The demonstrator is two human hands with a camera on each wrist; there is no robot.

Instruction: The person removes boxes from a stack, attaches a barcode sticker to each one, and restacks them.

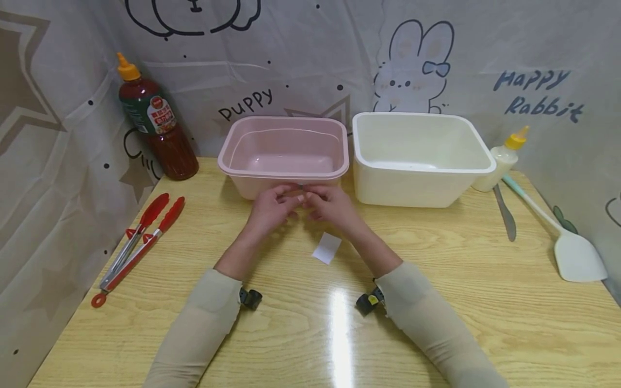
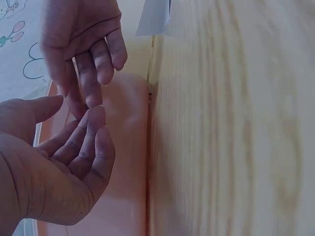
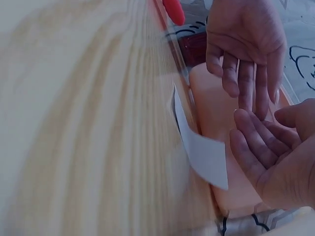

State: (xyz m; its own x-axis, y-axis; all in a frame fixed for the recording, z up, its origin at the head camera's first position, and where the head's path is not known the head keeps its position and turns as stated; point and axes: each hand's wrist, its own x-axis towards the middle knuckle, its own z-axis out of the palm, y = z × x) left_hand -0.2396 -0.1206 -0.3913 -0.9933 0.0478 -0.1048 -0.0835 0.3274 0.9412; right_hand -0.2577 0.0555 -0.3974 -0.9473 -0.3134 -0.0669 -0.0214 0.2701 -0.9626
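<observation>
My left hand and right hand meet at the front of the pink bin, just below its rim. The fingertips of both hands come together there, fingers gently bent and thumbs apart from them. A tiny dark thing shows between the index fingertips; the fingers mostly hide it and its kind is unclear. In the left wrist view the left hand lies palm up, facing the right hand. A small white piece of paper, curled in the right wrist view, lies on the table in front of the bin.
Right of the pink bin stands a white bin. A red sauce bottle and red-tipped tongs are at the left. At the right are a pale squeeze bottle, a spreader knife and a white spatula.
</observation>
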